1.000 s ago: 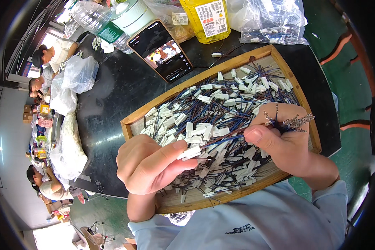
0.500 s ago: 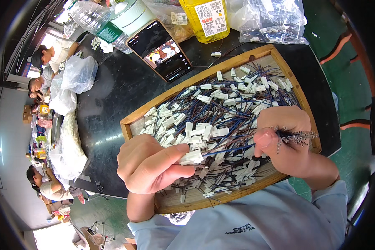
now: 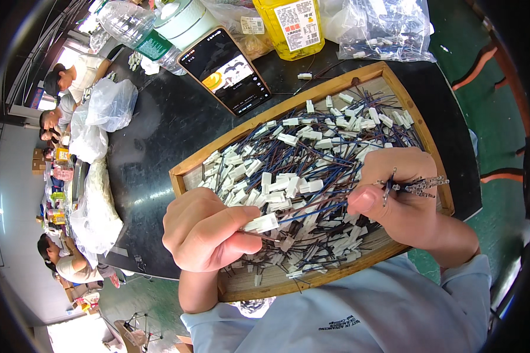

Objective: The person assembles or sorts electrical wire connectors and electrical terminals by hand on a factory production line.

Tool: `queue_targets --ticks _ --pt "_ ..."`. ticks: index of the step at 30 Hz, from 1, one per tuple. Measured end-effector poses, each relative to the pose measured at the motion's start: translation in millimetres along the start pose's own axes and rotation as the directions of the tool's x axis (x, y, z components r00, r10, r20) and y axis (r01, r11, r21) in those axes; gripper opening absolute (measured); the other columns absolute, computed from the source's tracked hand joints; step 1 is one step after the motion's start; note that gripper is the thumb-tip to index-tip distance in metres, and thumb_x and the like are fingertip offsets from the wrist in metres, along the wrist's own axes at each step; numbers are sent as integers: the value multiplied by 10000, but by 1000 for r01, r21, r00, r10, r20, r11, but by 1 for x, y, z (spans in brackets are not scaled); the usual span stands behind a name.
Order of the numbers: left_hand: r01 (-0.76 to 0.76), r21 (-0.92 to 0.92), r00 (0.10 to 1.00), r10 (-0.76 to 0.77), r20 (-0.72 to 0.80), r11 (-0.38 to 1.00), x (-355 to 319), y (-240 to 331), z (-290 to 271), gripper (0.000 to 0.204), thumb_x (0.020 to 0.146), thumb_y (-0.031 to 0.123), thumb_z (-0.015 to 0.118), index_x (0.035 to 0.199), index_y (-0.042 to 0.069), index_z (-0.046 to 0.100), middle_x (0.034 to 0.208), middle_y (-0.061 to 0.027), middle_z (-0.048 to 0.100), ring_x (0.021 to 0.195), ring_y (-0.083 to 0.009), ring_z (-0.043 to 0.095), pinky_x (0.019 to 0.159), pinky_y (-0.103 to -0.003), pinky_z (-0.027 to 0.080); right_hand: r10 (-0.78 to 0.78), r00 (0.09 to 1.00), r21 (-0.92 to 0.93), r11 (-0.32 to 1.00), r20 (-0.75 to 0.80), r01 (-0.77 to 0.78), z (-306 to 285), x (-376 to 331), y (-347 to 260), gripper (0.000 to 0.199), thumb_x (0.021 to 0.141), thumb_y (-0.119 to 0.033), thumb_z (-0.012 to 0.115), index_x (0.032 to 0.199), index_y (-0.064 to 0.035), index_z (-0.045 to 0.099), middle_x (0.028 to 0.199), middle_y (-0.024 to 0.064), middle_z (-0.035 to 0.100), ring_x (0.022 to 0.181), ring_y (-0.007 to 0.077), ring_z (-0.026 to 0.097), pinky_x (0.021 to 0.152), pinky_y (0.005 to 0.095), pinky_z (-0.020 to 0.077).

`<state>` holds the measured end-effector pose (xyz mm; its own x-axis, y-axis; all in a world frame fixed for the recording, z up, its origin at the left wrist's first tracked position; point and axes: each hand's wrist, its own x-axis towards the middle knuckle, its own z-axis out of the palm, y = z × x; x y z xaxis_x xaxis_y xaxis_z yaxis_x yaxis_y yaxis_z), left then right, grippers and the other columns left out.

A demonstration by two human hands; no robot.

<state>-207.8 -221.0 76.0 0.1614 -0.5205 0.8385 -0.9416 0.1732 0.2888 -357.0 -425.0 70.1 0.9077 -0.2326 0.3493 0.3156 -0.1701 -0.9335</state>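
My left hand (image 3: 203,232) is closed, pinching a white plastic wire connector (image 3: 261,223) between thumb and forefinger. A thin dark rod or wire (image 3: 265,236) sticks out just below it; which one I cannot tell. From the connector, a blue wire (image 3: 312,212) and a brown one run across to my right hand (image 3: 403,203), whose thumb and forefinger press on them. That hand is also closed round a bundle of wires, its metal terminals (image 3: 424,186) poking out past the fingers. Both hands hover over a wooden tray (image 3: 439,147) heaped with white connectors on blue and brown wires.
Behind the tray on the black table (image 3: 150,159) are a phone (image 3: 227,73) with a lit screen, a yellow container (image 3: 291,29), a plastic bottle (image 3: 138,32) and a bag of parts (image 3: 388,35). Clear bags (image 3: 97,194) lie left; several people sit beyond.
My left hand has shifted slightly left with the connector. My right thumb has moved left onto the wires, and the terminals have swung a little. The phone's picture has changed.
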Motion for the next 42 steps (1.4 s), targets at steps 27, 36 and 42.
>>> queue_targets --ticks 27,36,42 --pt "196 -102 970 -177 166 975 4 1 14 238 783 23 644 1012 -37 616 827 -111 635 640 -194 570 561 -284 446 246 958 140 964 -149 -226 8 4 -13 104 835 -39 639 912 24 609 670 0 577 613 11 490 523 192 364" --pt "485 -138 871 -491 -13 864 -3 5 17 243 813 -71 607 1054 -44 611 924 -160 662 812 -208 653 721 -280 503 -109 980 37 992 -164 117 12 -7 -1 190 858 -10 587 1012 16 480 882 49 519 663 25 480 565 187 380" --pt "423 -512 894 -437 99 748 -5 11 17 265 775 -84 630 1036 -46 619 939 -177 660 864 -268 658 769 -340 508 -35 999 -56 998 38 37 9 -3 -7 151 806 -8 633 925 15 543 741 47 547 573 54 472 518 199 379"
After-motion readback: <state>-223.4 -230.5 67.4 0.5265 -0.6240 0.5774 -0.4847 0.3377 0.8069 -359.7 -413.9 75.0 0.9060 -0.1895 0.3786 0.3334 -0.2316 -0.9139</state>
